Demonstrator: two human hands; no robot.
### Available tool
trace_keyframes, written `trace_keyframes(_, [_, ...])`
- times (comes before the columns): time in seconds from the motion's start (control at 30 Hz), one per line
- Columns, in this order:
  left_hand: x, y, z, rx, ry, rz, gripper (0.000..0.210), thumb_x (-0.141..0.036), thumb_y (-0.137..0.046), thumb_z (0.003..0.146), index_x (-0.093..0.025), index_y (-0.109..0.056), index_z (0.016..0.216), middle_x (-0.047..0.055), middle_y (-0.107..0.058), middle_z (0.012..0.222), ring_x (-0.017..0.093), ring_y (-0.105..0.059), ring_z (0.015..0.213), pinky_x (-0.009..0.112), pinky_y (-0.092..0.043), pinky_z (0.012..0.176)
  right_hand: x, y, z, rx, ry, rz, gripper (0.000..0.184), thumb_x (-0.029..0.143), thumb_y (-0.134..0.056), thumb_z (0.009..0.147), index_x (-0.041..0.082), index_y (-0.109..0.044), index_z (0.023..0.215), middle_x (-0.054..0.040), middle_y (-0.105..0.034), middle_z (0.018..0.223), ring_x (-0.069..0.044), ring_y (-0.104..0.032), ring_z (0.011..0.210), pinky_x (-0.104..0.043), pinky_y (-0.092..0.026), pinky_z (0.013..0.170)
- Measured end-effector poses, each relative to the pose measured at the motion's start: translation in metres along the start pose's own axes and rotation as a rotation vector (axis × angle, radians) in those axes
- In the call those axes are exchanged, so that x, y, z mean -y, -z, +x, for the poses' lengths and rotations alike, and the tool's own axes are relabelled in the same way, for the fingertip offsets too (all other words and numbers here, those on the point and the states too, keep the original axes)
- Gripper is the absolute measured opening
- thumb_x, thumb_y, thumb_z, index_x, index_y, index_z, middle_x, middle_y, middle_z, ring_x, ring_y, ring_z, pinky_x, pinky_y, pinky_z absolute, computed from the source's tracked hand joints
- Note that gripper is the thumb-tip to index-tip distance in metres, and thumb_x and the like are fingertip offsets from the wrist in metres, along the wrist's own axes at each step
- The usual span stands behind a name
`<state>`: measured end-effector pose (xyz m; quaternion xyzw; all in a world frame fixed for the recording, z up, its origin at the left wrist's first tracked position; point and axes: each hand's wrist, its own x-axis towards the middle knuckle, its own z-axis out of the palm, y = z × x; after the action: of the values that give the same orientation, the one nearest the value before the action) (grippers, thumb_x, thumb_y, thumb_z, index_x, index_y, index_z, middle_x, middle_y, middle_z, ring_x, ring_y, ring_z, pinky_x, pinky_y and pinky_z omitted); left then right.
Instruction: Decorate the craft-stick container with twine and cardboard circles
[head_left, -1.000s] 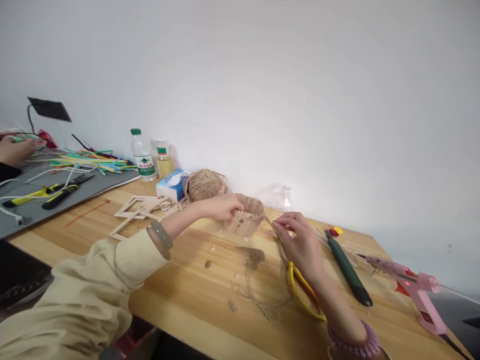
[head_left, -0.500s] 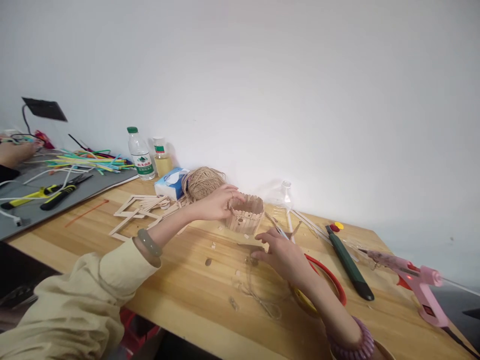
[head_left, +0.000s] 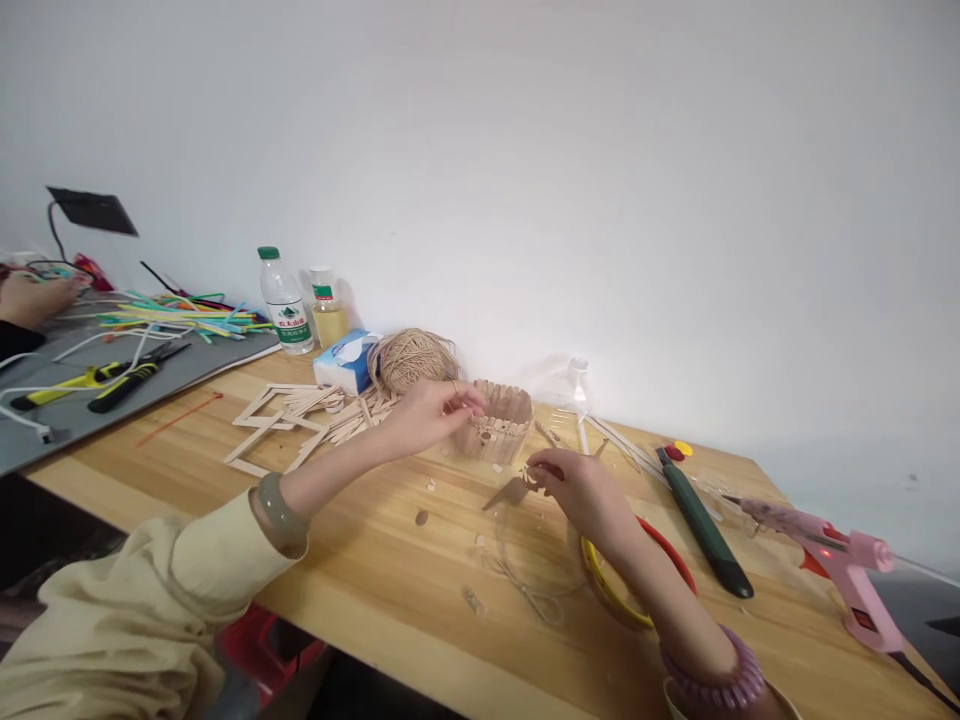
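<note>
A small basket [head_left: 499,430] of upright wooden craft sticks stands near the wall, with a brown dot on its front. My left hand [head_left: 435,415] hovers at its left side, fingers loosely bent and apart, with nothing visible in them. In front of the basket, my right hand [head_left: 581,490] pinches a small pale piece [head_left: 531,478], too small to name. Below that hand, a loop of thin cord [head_left: 536,595] lies on the table. A yellow and red ring-shaped thing [head_left: 619,595], perhaps scissors handles or tape, is partly hidden under my right forearm.
A pink glue gun [head_left: 832,560] and a green utility knife [head_left: 705,525] lie at the right. Leftward are a twine ball [head_left: 412,360], tissue pack [head_left: 346,362], water bottle [head_left: 286,305], loose sticks [head_left: 360,420] and pliers [head_left: 124,385]. Another person's hand [head_left: 34,300] is at far left.
My left hand has come off the basket's rim and moved slightly left and down. My right hand has lifted from the table, its fingers now closed on a small pale piece.
</note>
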<state>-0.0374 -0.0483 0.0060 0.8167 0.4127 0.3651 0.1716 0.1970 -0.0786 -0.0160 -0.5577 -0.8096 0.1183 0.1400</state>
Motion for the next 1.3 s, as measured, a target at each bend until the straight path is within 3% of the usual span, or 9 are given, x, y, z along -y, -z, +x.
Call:
trace_keyframes(0.1, [-0.012,-0.002,-0.006,0.071,0.007,-0.035,0.017,-0.018,-0.053,0.080,-0.018,-0.068,0.087,0.000,-0.071,0.076,0.013,-0.063,0.067,0.022,-0.046,0.062,-0.004,0.009,0.000,-0.077,-0.020,-0.005,0.022,0.013,-0.044,0.089,0.019,-0.066,0.087,-0.0027,-0.068,0.086,-0.017,-0.062,0.080,-0.030,-0.046,0.072])
trace_keyframes(0.2, [-0.010,0.000,-0.008,0.077,0.045,-0.054,0.017,-0.020,-0.053,0.080,-0.018,-0.069,0.086,0.000,-0.072,0.078,0.013,-0.063,0.067,0.022,-0.046,0.062,-0.009,0.011,0.000,-0.053,-0.007,-0.016,0.028,0.008,-0.042,0.083,0.018,-0.068,0.083,-0.0068,-0.068,0.091,-0.022,-0.062,0.083,-0.031,-0.044,0.071])
trace_keyframes(0.33, [0.016,0.010,-0.008,0.026,0.135,-0.071,0.023,-0.031,-0.051,0.082,-0.016,-0.067,0.090,0.004,-0.072,0.088,0.016,-0.065,0.078,0.024,-0.049,0.069,-0.008,0.007,-0.003,0.068,0.045,0.025,0.029,0.007,-0.044,0.077,0.018,-0.069,0.089,-0.0100,-0.067,0.097,-0.026,-0.062,0.087,-0.035,-0.044,0.073])
trace_keyframes(0.47, [0.049,0.026,-0.010,0.048,0.225,-0.033,0.027,-0.034,-0.050,0.082,-0.014,-0.065,0.091,0.004,-0.072,0.083,0.018,-0.067,0.078,0.027,-0.051,0.069,-0.001,0.008,-0.008,0.273,0.205,0.184,0.028,0.011,-0.046,0.080,0.022,-0.067,0.096,-0.0034,-0.069,0.096,-0.019,-0.063,0.087,-0.029,-0.047,0.076])
trace_keyframes(0.57, [0.068,0.035,-0.013,0.102,0.291,0.066,0.025,-0.034,-0.051,0.085,-0.014,-0.064,0.091,0.004,-0.070,0.086,0.019,-0.065,0.080,0.030,-0.051,0.071,-0.002,0.015,-0.012,0.364,0.271,0.277,0.030,0.011,-0.050,0.078,0.021,-0.064,0.103,-0.0035,-0.068,0.104,-0.018,-0.061,0.095,-0.029,-0.047,0.083])
trace_keyframes(0.7, [0.087,0.032,-0.011,0.231,0.337,0.220,0.028,-0.032,-0.053,0.087,-0.015,-0.056,0.110,0.007,-0.060,0.109,0.019,-0.060,0.092,0.039,-0.052,0.078,-0.008,0.024,-0.017,0.403,0.256,0.306,0.035,0.010,-0.055,0.071,0.023,-0.064,0.103,-0.0031,-0.065,0.111,-0.019,-0.060,0.099,-0.030,-0.046,0.085])
trace_keyframes(0.83, [0.099,0.018,-0.005,0.268,0.350,0.360,0.029,-0.031,-0.052,0.088,-0.017,-0.054,0.114,0.009,-0.056,0.116,0.021,-0.058,0.097,0.041,-0.050,0.082,-0.011,0.025,-0.020,0.340,0.167,0.271,0.031,0.012,-0.048,0.076,0.021,-0.065,0.100,-0.0050,-0.068,0.105,-0.021,-0.062,0.095,-0.032,-0.047,0.081])
trace_keyframes(0.97, [0.105,0.011,-0.002,0.270,0.375,0.464,0.030,-0.031,-0.052,0.088,-0.017,-0.054,0.115,0.009,-0.056,0.117,0.021,-0.058,0.098,0.041,-0.050,0.082,-0.015,0.022,-0.021,0.209,0.082,0.239,0.026,0.024,-0.042,0.086,0.022,-0.066,0.094,-0.0050,-0.070,0.094,-0.022,-0.063,0.086,-0.034,-0.047,0.075])
trace_keyframes(1.3, [0.108,0.028,0.002,0.311,0.411,0.577,0.029,-0.031,-0.052,0.088,-0.018,-0.054,0.114,0.008,-0.056,0.117,0.021,-0.058,0.098,0.040,-0.050,0.082,-0.023,0.024,-0.029,0.129,-0.028,0.239,0.025,0.039,-0.045,0.087,0.026,-0.067,0.092,-0.0011,-0.072,0.094,-0.021,-0.064,0.087,-0.029,-0.048,0.074])
